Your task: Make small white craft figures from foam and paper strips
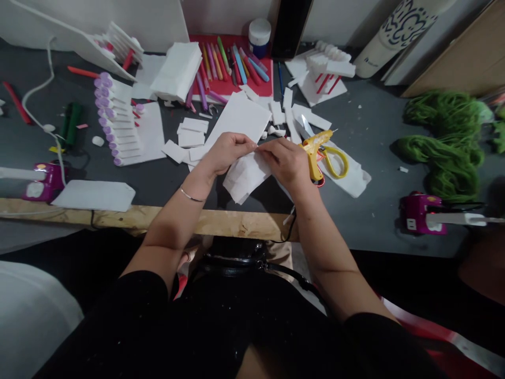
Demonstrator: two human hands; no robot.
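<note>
My left hand (pixel 228 151) and my right hand (pixel 288 162) meet fingertip to fingertip over the table. Both are closed in a pinch at the upper edge of a white paper tissue (pixel 245 178), which hangs down in loose folds toward the table's front edge. The exact grip is partly hidden by the fingers. Just right of my right hand lie a yellow glue gun (pixel 314 152) and scissors with yellow handles (pixel 338 163). Behind my hands is a large white sheet (pixel 244 118), with small white cut pieces (pixel 191 138) to its left.
A tissue stack (pixel 177 71) and colored markers (pixel 232 63) stand at the back. Left is a row of white sticks with purple tips (pixel 118 121). A small white model (pixel 329 73), green yarn (pixel 445 142) and a purple device (pixel 423 213) are on the right.
</note>
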